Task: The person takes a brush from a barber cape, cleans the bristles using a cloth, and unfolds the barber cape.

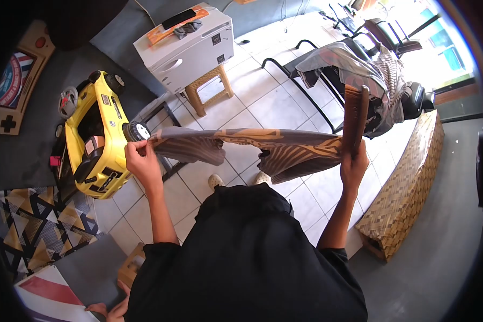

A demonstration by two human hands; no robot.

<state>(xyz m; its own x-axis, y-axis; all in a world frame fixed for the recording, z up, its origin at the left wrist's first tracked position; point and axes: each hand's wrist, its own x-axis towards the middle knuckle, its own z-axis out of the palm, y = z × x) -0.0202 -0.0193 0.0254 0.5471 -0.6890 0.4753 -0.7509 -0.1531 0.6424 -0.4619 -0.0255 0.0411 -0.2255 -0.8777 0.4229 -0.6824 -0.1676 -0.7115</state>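
Stretched between both hands at chest height is a thin grey cloth (241, 137) with dark stripes and orange-yellow patterning. Its top edge runs nearly straight, and the lower folds sag at both ends. My left hand (143, 161) pinches one end of it between thumb and fingers. At the other end, my right hand (354, 163) is closed round the lower part of a brown brush (354, 115), which points upward, and also grips the cloth's edge. My fingers partly hide the brush's handle.
A yellow toy car (110, 134) stands at left, near a small white fridge (190, 53) and a woven stool (209, 88). Cloths drape a black-framed chair (333, 70) at right, beyond a woven bench (405, 188). Another person's hand (115, 308) shows at lower left.
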